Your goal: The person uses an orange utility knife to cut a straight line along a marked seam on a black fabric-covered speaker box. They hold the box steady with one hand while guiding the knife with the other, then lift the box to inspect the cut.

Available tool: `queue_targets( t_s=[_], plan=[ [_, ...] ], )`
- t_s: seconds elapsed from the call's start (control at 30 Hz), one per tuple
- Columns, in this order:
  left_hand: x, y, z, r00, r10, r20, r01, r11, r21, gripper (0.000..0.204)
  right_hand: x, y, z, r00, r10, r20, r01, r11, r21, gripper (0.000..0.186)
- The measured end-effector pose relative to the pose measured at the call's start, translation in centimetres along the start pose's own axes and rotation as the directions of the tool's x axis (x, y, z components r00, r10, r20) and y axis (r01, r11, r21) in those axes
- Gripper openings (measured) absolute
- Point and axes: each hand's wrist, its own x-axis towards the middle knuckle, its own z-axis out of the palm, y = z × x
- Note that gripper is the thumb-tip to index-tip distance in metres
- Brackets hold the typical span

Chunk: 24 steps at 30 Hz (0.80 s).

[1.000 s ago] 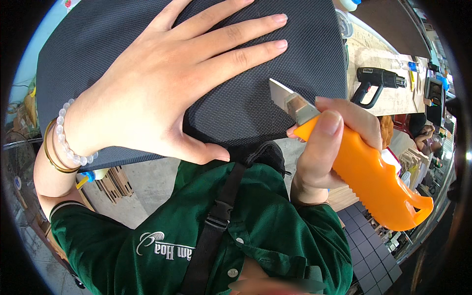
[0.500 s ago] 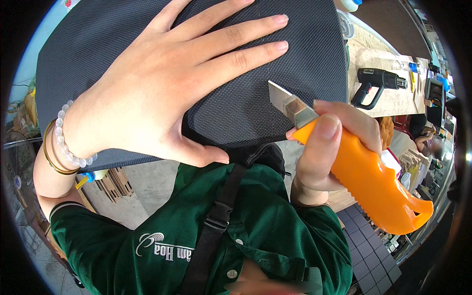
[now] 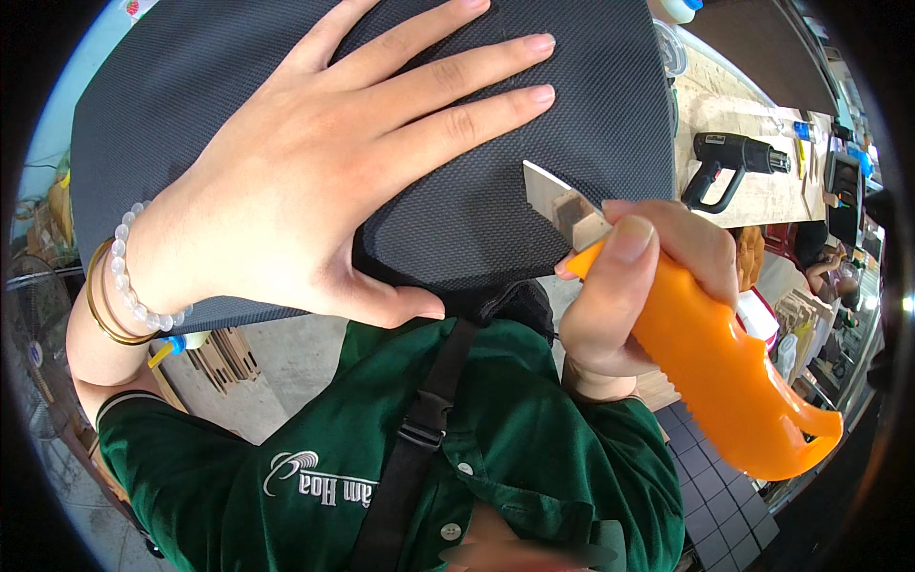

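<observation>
A black textured sheet or padded board (image 3: 172, 105) spreads across the upper middle. My left hand (image 3: 305, 181) lies palm down on it, fingers spread, wearing a bead bracelet and a metal bangle at the wrist. My right hand (image 3: 624, 286) grips a utility knife with an orange handle (image 3: 734, 381), thumb on top. Its short metal blade (image 3: 553, 191) points up-left over the dark surface, just below the fingertips of my left hand; whether it touches, I cannot tell.
At the right, a black heat gun (image 3: 720, 167) rests on a light wooden worktable (image 3: 705, 95). Another person (image 3: 824, 272) is beyond it, among clutter. Stacked wooden pieces (image 3: 219, 362) lie below the board at left, beside a fan (image 3: 38, 343) at the left rim.
The knife and my right hand have shifted a little downward, toward my body. My left hand stays spread in nearly the same place, very slightly lower.
</observation>
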Motion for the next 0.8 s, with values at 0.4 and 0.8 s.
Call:
queue_targets(
  t_s=[0.4, 0.8],
  plan=[
    [0.2, 0.1, -0.2, 1.0, 0.012, 0.009, -0.012, 1.0, 0.016, 0.117, -0.4, 0.0, -0.5, 0.994, 0.107, 0.03, -0.109, 0.992, 0.062, 0.013],
    [0.3, -0.1, -0.2, 1.0, 0.009, 0.008, -0.009, 1.0, 0.017, 0.117, -0.9, 0.1, -0.5, 0.995, 0.103, -0.007, -0.103, 0.992, -0.075, 0.022]
  ],
)
